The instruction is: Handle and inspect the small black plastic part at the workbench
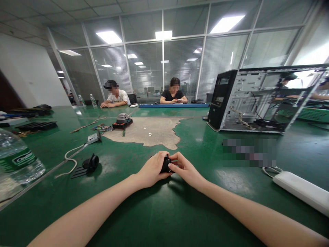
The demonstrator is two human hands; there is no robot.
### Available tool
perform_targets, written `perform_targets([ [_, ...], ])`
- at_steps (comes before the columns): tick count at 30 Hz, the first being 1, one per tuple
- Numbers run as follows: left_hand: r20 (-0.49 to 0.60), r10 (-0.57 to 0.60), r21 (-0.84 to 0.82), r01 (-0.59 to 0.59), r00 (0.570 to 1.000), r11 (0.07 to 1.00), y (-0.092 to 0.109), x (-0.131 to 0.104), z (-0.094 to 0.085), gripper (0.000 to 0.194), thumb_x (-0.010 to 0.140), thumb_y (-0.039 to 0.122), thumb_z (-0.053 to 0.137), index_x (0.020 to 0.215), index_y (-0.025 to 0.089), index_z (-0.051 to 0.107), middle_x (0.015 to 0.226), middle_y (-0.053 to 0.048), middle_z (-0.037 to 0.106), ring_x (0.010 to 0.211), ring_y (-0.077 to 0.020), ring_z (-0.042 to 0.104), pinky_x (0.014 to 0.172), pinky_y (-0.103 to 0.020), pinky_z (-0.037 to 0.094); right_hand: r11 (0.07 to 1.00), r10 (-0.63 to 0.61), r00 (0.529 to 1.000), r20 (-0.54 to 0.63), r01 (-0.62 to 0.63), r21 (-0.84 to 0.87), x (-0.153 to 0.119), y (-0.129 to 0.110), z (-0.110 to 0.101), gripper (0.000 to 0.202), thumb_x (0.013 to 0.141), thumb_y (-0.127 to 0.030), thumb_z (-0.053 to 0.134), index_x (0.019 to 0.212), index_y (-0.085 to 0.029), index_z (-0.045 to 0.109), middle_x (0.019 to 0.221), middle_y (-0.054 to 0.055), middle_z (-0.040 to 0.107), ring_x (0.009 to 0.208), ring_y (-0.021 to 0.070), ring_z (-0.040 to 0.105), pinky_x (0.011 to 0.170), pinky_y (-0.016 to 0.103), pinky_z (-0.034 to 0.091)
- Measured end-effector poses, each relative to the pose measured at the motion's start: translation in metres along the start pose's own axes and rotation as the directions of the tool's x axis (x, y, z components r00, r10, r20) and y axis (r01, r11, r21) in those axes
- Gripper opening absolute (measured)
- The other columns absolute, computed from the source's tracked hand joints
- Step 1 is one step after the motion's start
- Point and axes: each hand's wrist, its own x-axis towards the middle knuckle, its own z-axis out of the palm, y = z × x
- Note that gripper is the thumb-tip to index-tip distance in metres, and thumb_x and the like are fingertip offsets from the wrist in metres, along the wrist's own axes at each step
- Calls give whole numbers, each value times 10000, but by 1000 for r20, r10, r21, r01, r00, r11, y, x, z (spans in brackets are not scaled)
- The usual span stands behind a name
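A small black part (166, 165) is held between both hands just above the green table, in the middle of the head view. My left hand (153, 170) wraps round it from the left, with the thumb below and the fingers over the top. From the right, my right hand (185, 168) pinches its right end between thumb and fingertips. The hands almost touch, and much of the part is hidden by the fingers. Its exact kind cannot be made out.
An open computer case (222, 99) stands at the right, a white power strip (302, 188) nearer. Left lie a black part with fins (89, 164), a cable (70, 159), a water bottle (19, 157) and a heat sink with a fan (122, 120). Two people sit across the green table (128, 219).
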Motion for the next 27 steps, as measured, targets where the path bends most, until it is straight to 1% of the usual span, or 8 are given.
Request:
perform_targets([
  [2,-2,-2,-2,2,1000,1000,0,0,0,564,708,297,617,1162,207,293,1108,-88,451,991,-240,482,830,-410,410,1000,14,1000,-13,-14,0,1,1,1,188,754,-335,556,858,-209,463,867,-2,521,777,125,542,694,282,462],
  [6,1,-2,9,2,1000,1000,0,0,0,577,706,293,619,1167,204,285,1111,-92,449,997,-243,479,835,-410,410,1000,30,999,-33,-30,-7,3,5,1,254,743,-343,565,932,-209,462,937,28,524,838,147,539,715,305,467],
  [9,4,-3,18,3,1000,1000,0,0,0,578,698,283,628,1161,192,295,1100,-92,453,992,-239,482,838,-399,412,999,35,999,-15,-35,-25,3,6,0,256,751,-323,556,958,-202,466,967,40,522,851,154,541,734,320,463],
  [14,6,14,29,-14,1000,999,1,-1,0,547,710,279,614,1148,171,305,1098,-100,453,986,-232,481,836,-390,414,999,-26,999,19,27,-31,0,3,-2,236,726,-279,601,910,-211,469,945,10,527,903,155,535,796,323,441],
  [20,-8,15,10,-15,1000,1000,1,-1,1,555,714,310,608,1157,193,295,1094,-95,456,983,-241,483,834,-410,411,1000,-3,1000,-7,3,1,1,6,0,207,761,-338,553,892,-207,461,900,8,528,797,132,545,700,292,467],
  [25,-10,14,6,-14,1000,1000,0,-1,1,555,704,291,616,1153,198,302,1098,-92,455,994,-243,479,841,-407,409,999,19,1000,-24,-20,-37,2,8,0,271,760,-339,546,979,-204,461,943,33,523,826,145,540,708,305,468],
  [27,-12,16,1,-16,1000,1000,1,-1,1,553,703,284,614,1153,204,303,1101,-89,454,998,-242,478,841,-409,407,998,13,1000,-12,-14,-54,1,6,-1,256,757,-330,551,966,-206,471,948,30,527,839,148,542,721,310,465],
])
